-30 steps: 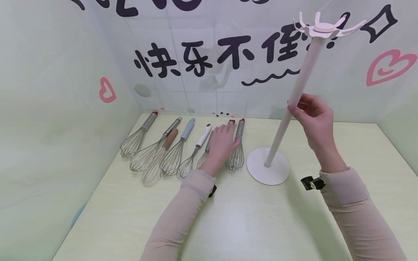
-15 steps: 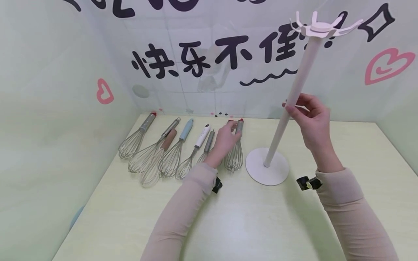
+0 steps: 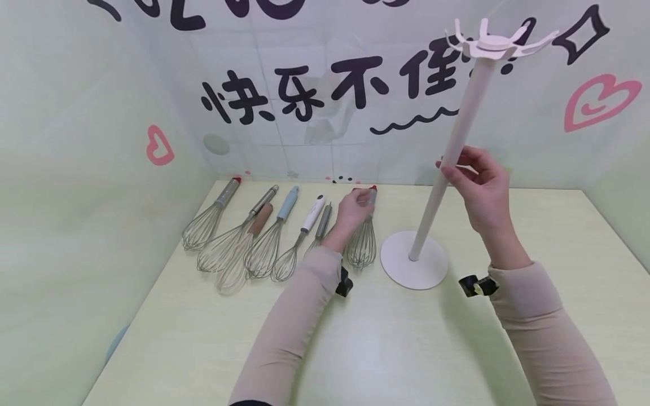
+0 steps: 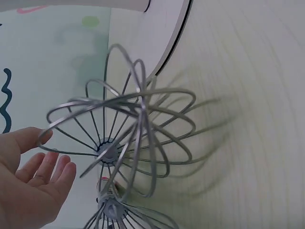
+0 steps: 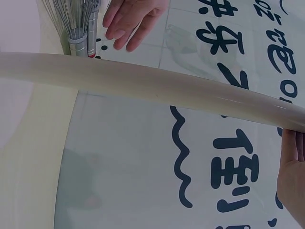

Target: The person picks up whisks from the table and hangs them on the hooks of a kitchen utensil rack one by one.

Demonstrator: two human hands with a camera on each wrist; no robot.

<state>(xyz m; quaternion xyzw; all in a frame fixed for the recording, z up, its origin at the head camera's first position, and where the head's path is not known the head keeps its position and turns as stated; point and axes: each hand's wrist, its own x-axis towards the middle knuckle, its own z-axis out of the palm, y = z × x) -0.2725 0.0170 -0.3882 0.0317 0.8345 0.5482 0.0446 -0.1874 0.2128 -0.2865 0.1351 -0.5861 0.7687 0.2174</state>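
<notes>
My left hand (image 3: 354, 213) hovers over the rightmost wire whisk (image 3: 362, 243), whose grey handle has a red end. In the left wrist view, the left thumb and fingers are loosely bent and apart, beside the large wire loops (image 4: 143, 109) with nothing between them. A second whisk (image 4: 114, 210) lies right beside it, mostly hidden by the hand in the head view. My right hand (image 3: 487, 194) pinches the pole (image 5: 157, 88) of a white stand with thumb and fingers. The stand rests on a round base (image 3: 396, 270) and carries a ring of upturned hooks (image 3: 492, 45) on top.
Several more whisks lie in a row to the left, among them one with a blue handle (image 3: 288, 204), one with a white handle (image 3: 312, 213) and one with a brown handle (image 3: 261, 219). A printed wall sheet (image 3: 304, 152) rises behind the table (image 3: 386, 349).
My left hand has shifted right and turned beside the rightmost whisk, uncovering the small grey-handled one. My right hand stays on the pole. The whole view drifts slightly.
</notes>
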